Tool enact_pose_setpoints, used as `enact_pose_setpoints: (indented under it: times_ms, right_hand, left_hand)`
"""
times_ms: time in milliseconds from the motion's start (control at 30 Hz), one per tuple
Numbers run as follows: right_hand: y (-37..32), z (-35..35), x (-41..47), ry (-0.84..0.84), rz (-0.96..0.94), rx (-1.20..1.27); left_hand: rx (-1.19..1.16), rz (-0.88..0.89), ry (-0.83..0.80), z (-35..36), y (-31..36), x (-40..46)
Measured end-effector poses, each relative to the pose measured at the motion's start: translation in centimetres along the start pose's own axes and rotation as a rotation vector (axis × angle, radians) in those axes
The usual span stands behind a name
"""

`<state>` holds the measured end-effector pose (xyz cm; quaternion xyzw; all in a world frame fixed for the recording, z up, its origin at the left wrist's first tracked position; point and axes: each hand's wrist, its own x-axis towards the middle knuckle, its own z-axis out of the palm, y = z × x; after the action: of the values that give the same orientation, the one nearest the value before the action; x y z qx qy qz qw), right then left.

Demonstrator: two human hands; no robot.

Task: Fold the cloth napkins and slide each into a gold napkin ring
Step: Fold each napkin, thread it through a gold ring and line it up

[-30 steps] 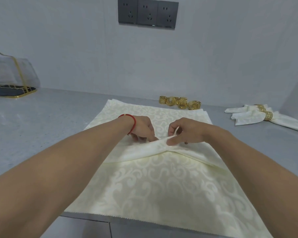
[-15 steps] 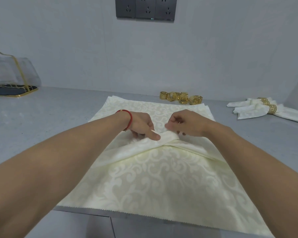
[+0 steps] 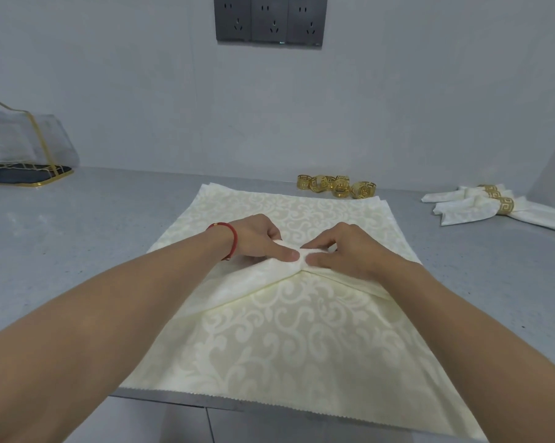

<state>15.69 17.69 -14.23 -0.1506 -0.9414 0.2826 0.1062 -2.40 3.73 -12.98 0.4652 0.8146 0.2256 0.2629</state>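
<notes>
At the far left of my view a clear cover with a thin gold wire frame point(image 3: 20, 145) stands on a dark tray at the back of the grey countertop point(image 3: 78, 238). Moving right, my left hand point(image 3: 257, 239), a red cord bracelet point(image 3: 229, 239) on its wrist, lies on the cream damask cloth napkin point(image 3: 289, 340) spread flat in the middle of the counter, its near edge hanging just over the counter's front. This hand's fingers are curled and its thumb is laid along the top of a gathered fold of cloth point(image 3: 260, 273), pinching that fold at its peak. The fold runs down and outward to both sides from the point where the hands meet, so the napkin's middle is bunched into a ridge while the near half lies flat.

My right hand point(image 3: 346, 251) sits just beside the left, thumb tips almost touching. Its fingers are bent as well, and its thumb presses the fold's other side, gripping the cloth.

Behind the napkin, near the wall, a cluster of gold cut-out napkin rings point(image 3: 336, 186) lies loose on the counter, just past the napkin's far edge. On the wall above is a dark grey socket panel point(image 3: 271, 20). Far right, two folded napkins already in gold rings point(image 3: 493, 204) lie side by side, well apart from my hands.
</notes>
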Motion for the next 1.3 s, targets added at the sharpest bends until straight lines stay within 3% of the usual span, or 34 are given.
enact_pose_setpoints:
  times_ms: [200,333,500,667,800,900,1133,1233,1300]
  right_hand:
    - [-1.0,1.0,0.3,-0.005,-0.069,-0.366]
    - [0.0,2.2,-0.2,-0.001,-0.262,-0.537]
    - [0.7,1.6,1.4,-0.033,-0.289,-0.466]
    - [0.5,0.9,2.3,-0.038,-0.205,-0.326]
    - [0.3,0.9,1.7,0.116,-0.132,-0.275]
    - [0.7,1.4,0.7,0.128,-0.179,-0.393]
    - [1.7,0.9,2.5,0.088,-0.206,-0.309]
    - [1.6,0.7,2.8,0.077,-0.190,-0.272]
    - [1.8,0.6,2.9,0.071,-0.176,-0.238]
  left_hand:
    - [-0.012,0.016,0.042,0.2,0.2,-0.6]
    - [0.098,0.079,0.072,0.4,0.9,-0.8]
    - [0.411,0.347,0.275,2.3,1.2,-1.0]
    - [0.386,0.314,0.321,2.6,0.6,-0.7]
    - [0.334,0.300,0.339,2.6,1.3,-0.5]
    - [0.356,0.267,0.327,2.5,1.6,-0.1]
    - [0.658,0.286,0.280,3.1,3.4,-0.5]
    - [0.600,0.258,0.241,2.8,3.5,-0.2]
    - [0.485,0.235,0.298,2.8,3.4,-0.1]
